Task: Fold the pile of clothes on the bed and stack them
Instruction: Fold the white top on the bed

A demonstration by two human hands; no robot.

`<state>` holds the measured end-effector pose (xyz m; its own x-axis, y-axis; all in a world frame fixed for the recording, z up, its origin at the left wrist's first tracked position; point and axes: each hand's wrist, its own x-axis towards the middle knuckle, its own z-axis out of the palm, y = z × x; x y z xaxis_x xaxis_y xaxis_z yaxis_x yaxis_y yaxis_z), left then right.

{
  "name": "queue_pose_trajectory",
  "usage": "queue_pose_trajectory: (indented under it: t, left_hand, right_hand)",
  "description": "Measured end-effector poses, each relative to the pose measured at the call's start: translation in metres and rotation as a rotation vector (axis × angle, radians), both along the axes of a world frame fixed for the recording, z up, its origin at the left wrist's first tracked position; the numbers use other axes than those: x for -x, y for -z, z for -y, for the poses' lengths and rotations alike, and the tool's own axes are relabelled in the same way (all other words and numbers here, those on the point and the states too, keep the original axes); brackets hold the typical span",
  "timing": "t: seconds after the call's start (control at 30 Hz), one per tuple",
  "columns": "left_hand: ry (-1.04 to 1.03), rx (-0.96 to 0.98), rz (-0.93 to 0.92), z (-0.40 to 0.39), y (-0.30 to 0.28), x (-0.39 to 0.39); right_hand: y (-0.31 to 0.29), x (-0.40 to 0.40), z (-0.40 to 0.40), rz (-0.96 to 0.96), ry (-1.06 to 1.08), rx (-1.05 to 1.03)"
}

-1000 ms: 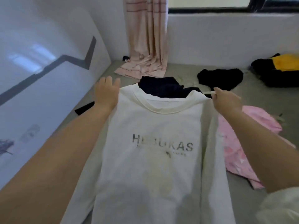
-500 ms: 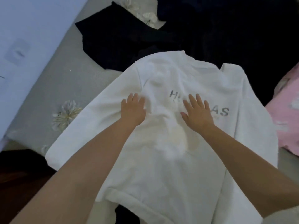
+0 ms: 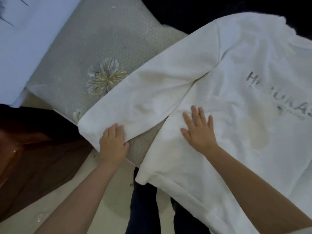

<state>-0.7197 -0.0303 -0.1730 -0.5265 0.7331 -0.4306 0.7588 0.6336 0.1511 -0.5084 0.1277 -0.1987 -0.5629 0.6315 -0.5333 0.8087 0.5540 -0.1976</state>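
Sweatshirt (image 3: 236,85), white and with grey printed letters on the chest, lies face up on the grey bed cover (image 3: 94,39), near the edge of the bed. Its body is spread almost flat, and the hem hangs a little over the bed edge toward the person. One long sleeve (image 3: 148,92) stretches out to the side, away from the body, with a narrow strip of bed cover showing between its lower part and the body.

The right hand (image 3: 199,130) rests on the body of the sweatshirt, palm down, fingers straight and spread wide; it holds nothing and seems to pin the cloth. The left hand (image 3: 113,142) is at the cuff end of the sleeve, with the fingers curled over the fabric edge, so it looks like it grips the cuff.

I judge the step in hand is the first fold of this garment: bringing the sleeve in. The next move probably calls for lifting the cuff and carrying it across onto the chest, while the right hand keeps the body from sliding, then smoothing the crease.

Beyond the collar lies dark clothing (image 3: 185,12), not folded yet. A pale flower print (image 3: 104,76) is on the cover beside the sleeve, and the floor (image 3: 70,196) shows below.
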Motion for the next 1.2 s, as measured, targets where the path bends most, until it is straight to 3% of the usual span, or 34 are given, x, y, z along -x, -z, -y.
queue_pose_trajectory:
  t: [0.07, 0.17, 0.3, 0.47, 0.57, 0.67, 0.83, 0.9, 1.03, 1.1, 1.2]
  left_hand:
    - [-0.028, -0.003, 0.001, 0.012, -0.006, 0.024]
    - [-0.299, 0.040, 0.018, 0.029, -0.007, 0.069]
    - [-0.517, -0.214, 0.185, 0.043, -0.027, 0.108]
    - [-0.490, -0.482, 0.137, 0.011, -0.070, 0.132]
    - [-0.449, -0.604, 0.130, -0.040, -0.105, 0.140]
    - [-0.226, -0.717, 0.185, -0.108, -0.144, 0.125]
    - [0.240, -0.837, 0.365, -0.222, -0.202, 0.033]
    - [0.578, -0.752, 0.490, -0.245, -0.208, -0.030]
    - [1.268, -0.362, 0.586, -0.238, -0.177, -0.144]
    - [1.321, -0.195, 0.481, -0.229, -0.146, -0.167]
    - [1.103, -0.064, 0.115, -0.218, -0.104, -0.163]
  right_hand:
    - [0.000, 0.007, 0.007, 0.048, 0.058, -0.003]
    - [-0.009, 0.016, 0.010, 0.080, 0.106, -0.008]
    - [-0.025, 0.031, 0.010, 0.149, 0.128, 0.011]
    - [-0.049, 0.050, 0.002, 0.174, 0.257, 0.225]
    - [-0.073, 0.045, -0.008, 0.088, 0.318, 0.179]
    - [-0.109, 0.019, -0.018, 0.018, 0.413, 0.088]
    - [-0.171, -0.066, -0.013, -0.087, 0.793, -0.145]
    - [-0.182, -0.096, -0.006, -0.083, 0.863, -0.191]
    - [-0.185, -0.139, -0.003, -0.133, 0.972, -0.238]
    - [-0.175, -0.159, 0.000, -0.155, 1.025, -0.249]
    - [-0.152, -0.185, 0.009, -0.140, 1.145, -0.204]
